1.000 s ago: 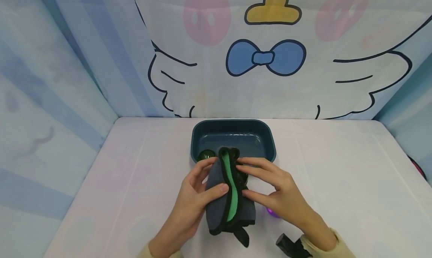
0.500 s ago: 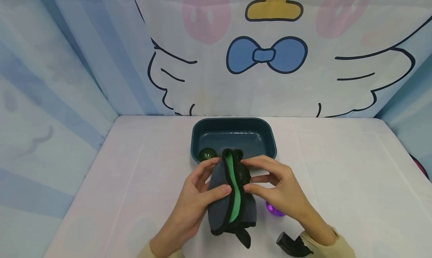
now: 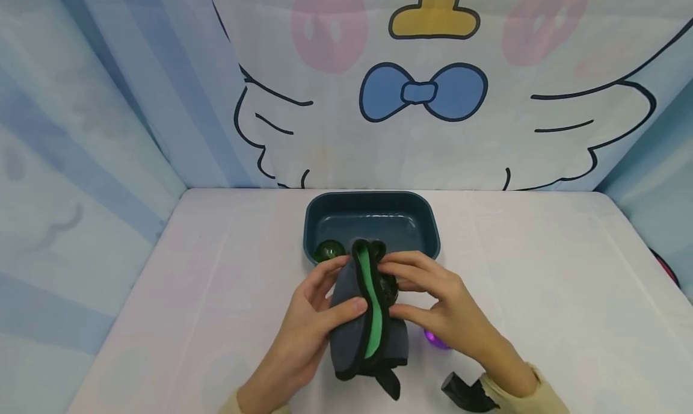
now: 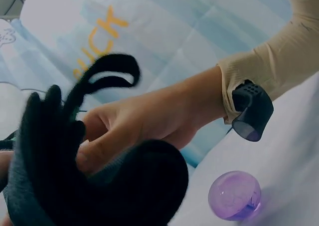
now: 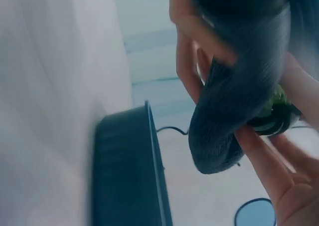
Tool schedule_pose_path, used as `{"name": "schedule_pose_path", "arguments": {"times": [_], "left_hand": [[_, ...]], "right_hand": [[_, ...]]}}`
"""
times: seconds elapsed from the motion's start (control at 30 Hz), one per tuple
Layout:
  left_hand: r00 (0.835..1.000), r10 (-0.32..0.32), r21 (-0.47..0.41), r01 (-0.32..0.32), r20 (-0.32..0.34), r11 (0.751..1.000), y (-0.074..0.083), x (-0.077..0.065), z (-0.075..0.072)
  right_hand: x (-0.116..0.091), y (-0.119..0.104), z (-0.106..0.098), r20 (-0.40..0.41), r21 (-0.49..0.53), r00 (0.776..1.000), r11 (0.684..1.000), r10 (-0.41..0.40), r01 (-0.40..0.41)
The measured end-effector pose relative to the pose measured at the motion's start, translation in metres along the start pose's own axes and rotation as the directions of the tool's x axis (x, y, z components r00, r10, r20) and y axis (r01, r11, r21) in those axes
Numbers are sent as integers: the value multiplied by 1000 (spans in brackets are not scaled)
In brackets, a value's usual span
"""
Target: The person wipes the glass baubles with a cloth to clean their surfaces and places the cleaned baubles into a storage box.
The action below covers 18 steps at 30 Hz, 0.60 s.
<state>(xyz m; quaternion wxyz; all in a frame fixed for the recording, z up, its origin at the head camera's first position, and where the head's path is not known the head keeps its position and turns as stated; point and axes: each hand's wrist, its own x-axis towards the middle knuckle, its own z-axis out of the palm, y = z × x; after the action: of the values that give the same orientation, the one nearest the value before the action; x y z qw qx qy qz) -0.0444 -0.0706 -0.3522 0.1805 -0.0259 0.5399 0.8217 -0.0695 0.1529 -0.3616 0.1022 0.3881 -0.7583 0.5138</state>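
Note:
My left hand [image 3: 308, 324] grips a dark grey fabric pouch [image 3: 346, 342], thumb on its near face. Black edging borders a long slit with green lining, and a black loop strap [image 4: 117, 69] hangs from one end. At the right side of the slit my right hand [image 3: 444, 299] pinches a dark green, glassy ball [image 5: 274, 113] between thumb and fingers. The fabric hides part of this ball, and I cannot tell how far it sits inside. In the right wrist view the ball lies against the cloth.
Beyond the pouch stands a dark blue tray [image 3: 379, 200] with a green ball [image 3: 329, 251] in its near left corner. A clear purple ball [image 4: 234, 195] lies on the table [image 3: 541, 281] under the right hand. A printed curtain [image 3: 335, 131] rises behind.
Half a second ago the right fingers opened wider around the dark ball; now they have closed in against the pouch edge. The left hand keeps its hold, with little shift.

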Motion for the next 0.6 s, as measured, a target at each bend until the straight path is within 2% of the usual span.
{"name": "schedule_pose_path", "arguments": {"times": [0.23,0.4,0.6], "left_hand": [[1000,8,-6,-8,5,1000,-2,0,2],[1000,26,-4,-26,-12,1000,-2,0,1],[999,39,2,-39,-18,999,0,1,-1]], "right_hand": [[-1,-2,2,3,-11,994,994,112,-112],[1,-6,2,11,-45,996,995,90,-90],[2,-9,-3,58,-60,998,998,1,3]]}}
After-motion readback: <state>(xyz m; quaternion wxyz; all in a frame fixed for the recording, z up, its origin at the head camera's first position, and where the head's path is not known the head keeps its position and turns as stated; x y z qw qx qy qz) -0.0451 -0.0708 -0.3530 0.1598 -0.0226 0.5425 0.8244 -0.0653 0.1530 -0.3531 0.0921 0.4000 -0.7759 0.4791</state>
